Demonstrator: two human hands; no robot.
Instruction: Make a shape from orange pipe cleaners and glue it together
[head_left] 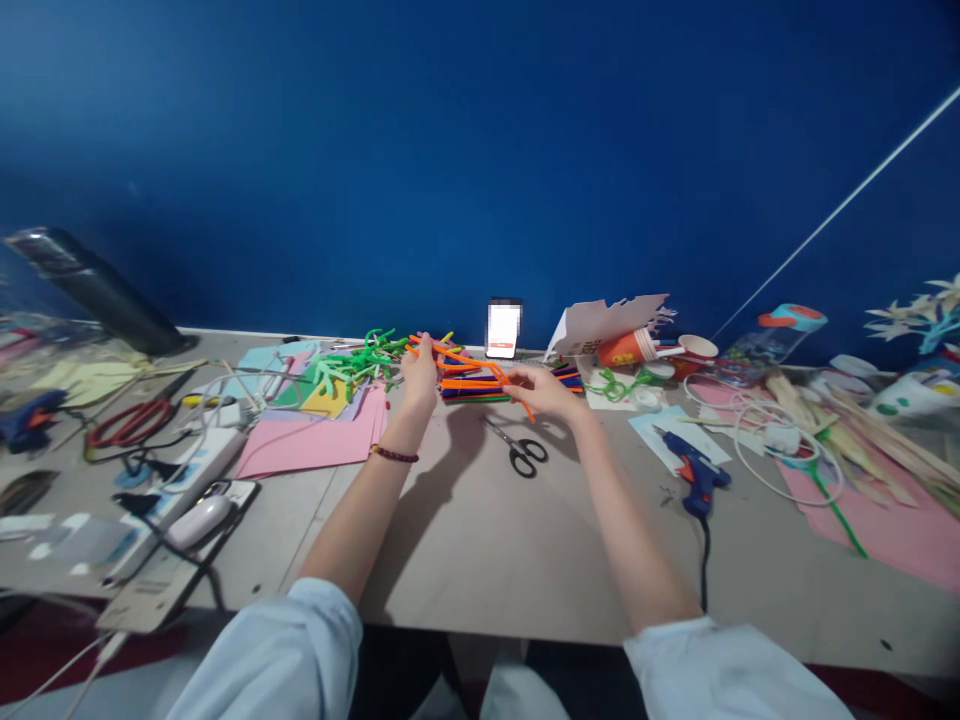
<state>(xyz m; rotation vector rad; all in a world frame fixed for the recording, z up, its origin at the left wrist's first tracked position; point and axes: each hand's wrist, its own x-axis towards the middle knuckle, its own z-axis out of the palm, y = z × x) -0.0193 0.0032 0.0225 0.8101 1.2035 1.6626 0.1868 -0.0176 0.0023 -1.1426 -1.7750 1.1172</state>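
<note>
Between my two hands stretch orange pipe cleaners (459, 355), bent near the right end. My left hand (420, 372) pinches their left end, while the fingers of my right hand (546, 390) close on the bent part at the other end. Under and behind them lies a bundle of dark blue, orange and other coloured pipe cleaners (474, 397), partly hidden by my right hand. A heap of green pipe cleaners (360, 362) is just left of my left hand. Black-handled scissors (523, 455) rest on the table below my right hand.
A phone (502, 328) stands against the blue wall. At right are a blue glue gun (697, 475), paper cups (626, 347) and a white cable (787, 480). Pink paper (307, 440), a power strip (180, 485) and a dark bottle (97, 290) are at left.
</note>
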